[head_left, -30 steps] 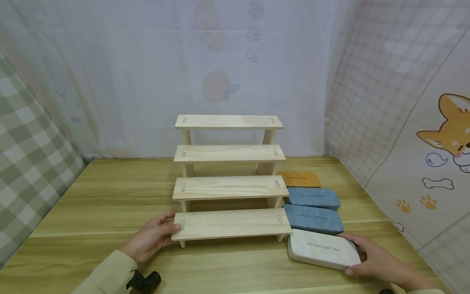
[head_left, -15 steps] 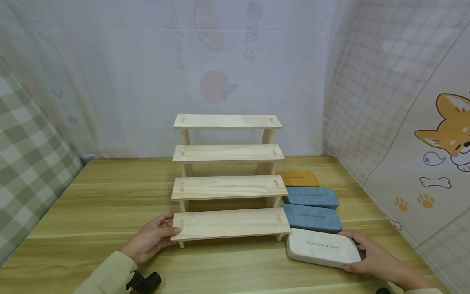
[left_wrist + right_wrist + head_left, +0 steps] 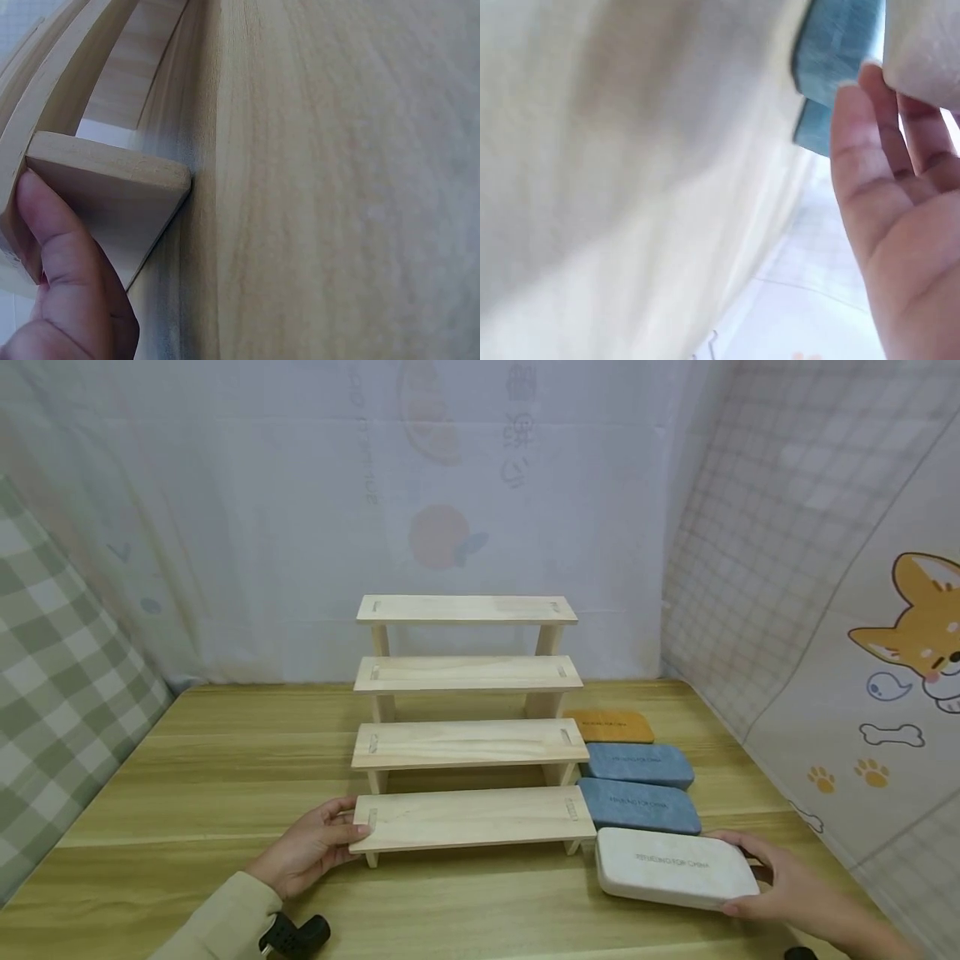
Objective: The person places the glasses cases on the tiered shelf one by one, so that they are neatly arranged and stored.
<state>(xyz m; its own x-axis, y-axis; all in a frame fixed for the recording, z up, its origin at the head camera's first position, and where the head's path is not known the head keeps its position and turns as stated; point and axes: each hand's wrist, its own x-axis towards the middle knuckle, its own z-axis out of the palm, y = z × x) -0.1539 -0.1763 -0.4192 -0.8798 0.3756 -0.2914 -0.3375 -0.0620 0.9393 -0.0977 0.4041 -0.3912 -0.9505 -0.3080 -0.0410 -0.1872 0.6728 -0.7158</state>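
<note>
A four-step wooden display stand (image 3: 472, 818) stands mid-table. My left hand (image 3: 311, 850) pinches the left end of its lowest step, thumb on top. In the left wrist view, fingers (image 3: 71, 270) curl against the underside of the step, beside the stand's leg (image 3: 109, 161). My right hand (image 3: 787, 885) grips the right end of a white glasses case (image 3: 675, 870) with printed lettering, thumb at the front and fingers behind. The right wrist view has only a corner of the white case (image 3: 930, 56) above the fingers, with blue cases behind.
Two blue glasses cases (image 3: 637, 806) and an orange one (image 3: 611, 725) lie in a row along the stand's right side, the orange partly behind it. A patterned cloth (image 3: 817, 652) rises at the right, a green checked one (image 3: 60, 693) at the left, and a pale curtain (image 3: 300, 527) behind.
The white case has shifted to the right and slightly away from the stand and nearest blue case, with my right hand holding it. My left hand has stayed on the step.
</note>
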